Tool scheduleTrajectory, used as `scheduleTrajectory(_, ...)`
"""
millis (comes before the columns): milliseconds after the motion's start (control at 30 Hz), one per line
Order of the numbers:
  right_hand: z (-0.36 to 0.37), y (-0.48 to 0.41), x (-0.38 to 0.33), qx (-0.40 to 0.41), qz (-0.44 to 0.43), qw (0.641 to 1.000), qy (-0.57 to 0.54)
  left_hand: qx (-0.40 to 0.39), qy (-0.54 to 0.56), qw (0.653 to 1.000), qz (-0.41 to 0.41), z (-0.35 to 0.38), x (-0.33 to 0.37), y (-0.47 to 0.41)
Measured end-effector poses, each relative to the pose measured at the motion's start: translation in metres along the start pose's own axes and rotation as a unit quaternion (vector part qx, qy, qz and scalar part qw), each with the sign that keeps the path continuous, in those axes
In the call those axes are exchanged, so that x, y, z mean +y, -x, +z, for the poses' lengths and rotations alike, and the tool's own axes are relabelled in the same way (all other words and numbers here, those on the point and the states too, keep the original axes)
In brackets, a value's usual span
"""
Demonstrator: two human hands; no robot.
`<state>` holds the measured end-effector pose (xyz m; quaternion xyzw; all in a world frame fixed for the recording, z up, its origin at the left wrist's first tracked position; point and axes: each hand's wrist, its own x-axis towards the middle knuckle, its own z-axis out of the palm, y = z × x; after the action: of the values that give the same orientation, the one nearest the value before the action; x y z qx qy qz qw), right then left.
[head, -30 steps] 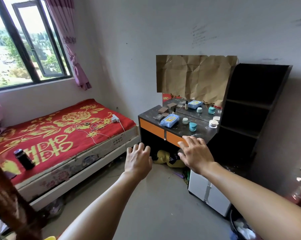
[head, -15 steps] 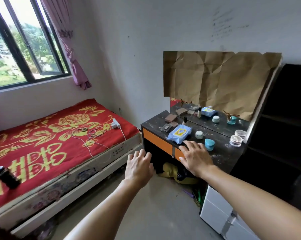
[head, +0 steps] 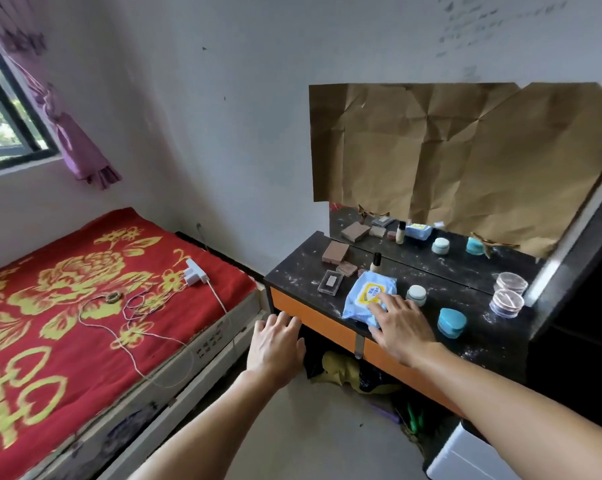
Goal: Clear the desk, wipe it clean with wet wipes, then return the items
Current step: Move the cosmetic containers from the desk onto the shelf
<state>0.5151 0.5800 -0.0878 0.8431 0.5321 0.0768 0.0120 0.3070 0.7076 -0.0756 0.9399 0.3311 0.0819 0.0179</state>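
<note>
One right hand (head: 401, 327) on wipes pack (head: 363, 294)

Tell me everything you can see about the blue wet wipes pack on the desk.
The wet wipes pack is a soft, light blue plastic pouch with a yellow-and-white label on top. It lies flat near the front edge of the speckled black desk. The right hand seems to rest straight fingers on its right side.

Both bare arms stretch forward. The left forearm enters at 6 o'clock, pointing to 1 o'clock; the left hand (head: 277, 344) is palm down, fingers straight and together. The right forearm enters at 4 o'clock, pointing to 10 o'clock; the right hand (head: 401, 327) lies palm down, fingers spread, perhaps pressing.
</note>
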Motion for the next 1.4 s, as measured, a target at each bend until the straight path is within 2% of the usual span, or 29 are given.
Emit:
scheduleTrajectory(400, 0.076, -0.127, 0.031, -0.059, 0.032, 0.996, -0.063, -0.072, 0.044, 0.994, 0.066, 0.074, -0.030, -0.166)
scheduleTrajectory(600, 0.124, -0.191, 0.060, -0.087, 0.085, 0.985, -0.125, -0.110, 0.034, 0.988, 0.101, 0.105, -0.039, -0.245)
scheduleTrajectory(933, 0.158, -0.291, 0.060, -0.111, 0.131, 0.967, -0.189, -0.172, 0.051, 0.978, 0.109, 0.156, -0.081, -0.373)
scheduleTrajectory(1133, 0.187, -0.340, 0.043, -0.146, 0.176, 0.946, -0.229, -0.237, 0.037, 0.955, 0.176, 0.195, -0.111, -0.470)
scheduleTrajectory(1267, 0.206, -0.362, 0.032, -0.168, 0.172, 0.941, -0.238, -0.260, 0.033, 0.933, 0.246, 0.217, -0.113, -0.536)
scheduleTrajectory(1400, 0.224, -0.366, 0.016, -0.232, 0.187, 0.923, -0.243, -0.281, 0.037, 0.911, 0.298, 0.241, -0.100, -0.582)
